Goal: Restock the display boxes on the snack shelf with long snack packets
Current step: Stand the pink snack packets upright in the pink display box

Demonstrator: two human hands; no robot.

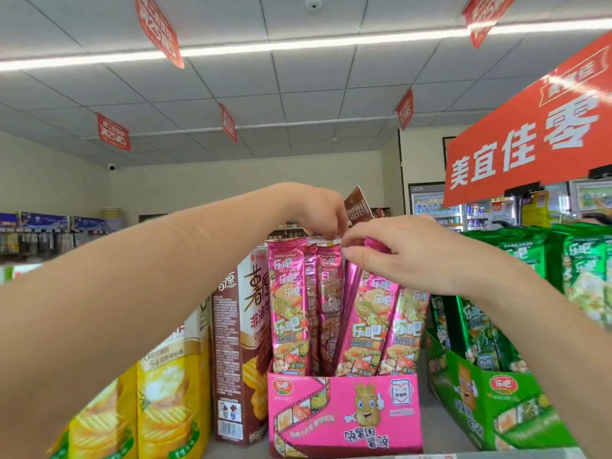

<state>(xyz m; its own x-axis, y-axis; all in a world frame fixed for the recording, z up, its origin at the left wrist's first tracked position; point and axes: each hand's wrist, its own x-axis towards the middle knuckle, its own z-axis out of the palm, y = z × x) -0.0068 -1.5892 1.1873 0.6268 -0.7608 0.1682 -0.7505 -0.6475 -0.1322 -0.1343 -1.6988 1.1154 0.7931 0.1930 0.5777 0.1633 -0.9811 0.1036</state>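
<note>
Forearms (pixel 132 309) reach over a pink cardboard display box (pixel 344 415), right hand (pixel 400 256) pinching a tilted long pink foil snack packet (pixel 367 313), left hand (pixel 314 210) gripping upright packets (pixel 328 279) beside it.

Long pink snack packets (pixel 367 323) stand upright, some leaning, in the pink display box (pixel 344 415).

I take the tall brown carton (pixel 238 342) as reference: it stands upright, with yellow cartons (pixel 172 392) printed with ridged chips just beside it on the left. High to its right I read a red sign (pixel 530 134) with large white characters, and below that sign, well behind the carton, glass-door drink coolers (pixel 437 207). Above the carton I note red pennants (pixel 159 28) hanging from the tiled ceiling, a long light strip (pixel 265 48) and a dome camera (pixel 313 2).
</note>
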